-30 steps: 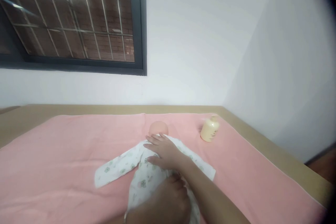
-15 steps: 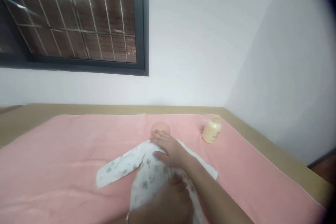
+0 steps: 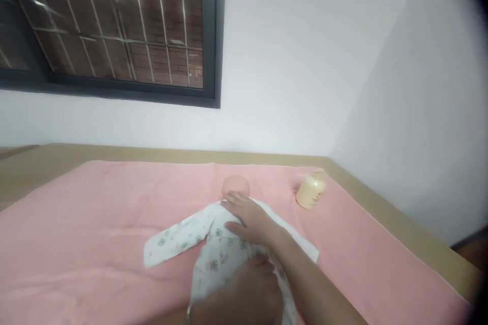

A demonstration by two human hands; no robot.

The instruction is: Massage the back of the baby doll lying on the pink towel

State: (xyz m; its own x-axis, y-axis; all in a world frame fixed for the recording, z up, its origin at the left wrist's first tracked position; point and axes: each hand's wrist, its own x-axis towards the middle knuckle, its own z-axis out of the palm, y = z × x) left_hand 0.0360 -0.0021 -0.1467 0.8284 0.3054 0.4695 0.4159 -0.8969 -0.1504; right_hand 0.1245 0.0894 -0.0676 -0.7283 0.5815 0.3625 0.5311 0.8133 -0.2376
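Note:
A baby doll (image 3: 221, 251) in a white garment with a small green print lies on its back on a pink blanket (image 3: 95, 203), its bare head (image 3: 235, 183) at the far end and its sleeves spread to both sides. My right hand (image 3: 247, 216) rests flat on the doll's upper chest. Its fingertips reach the chin and cover the lower part of the head. Nearer to me, my left hand (image 3: 255, 284) is closed over the lower front of the garment, with the fingers curled under. What those fingers hold is hidden.
A cream pump bottle (image 3: 310, 192) stands on the blanket to the right of the doll's head. Beyond the blanket runs the tan table edge (image 3: 183, 155), against a white wall (image 3: 278, 71). A dark-framed window (image 3: 215, 51) with bars is at upper left.
The view has shifted slightly, so everything sits a little further right. Both hands keep nearly the same place on the doll.

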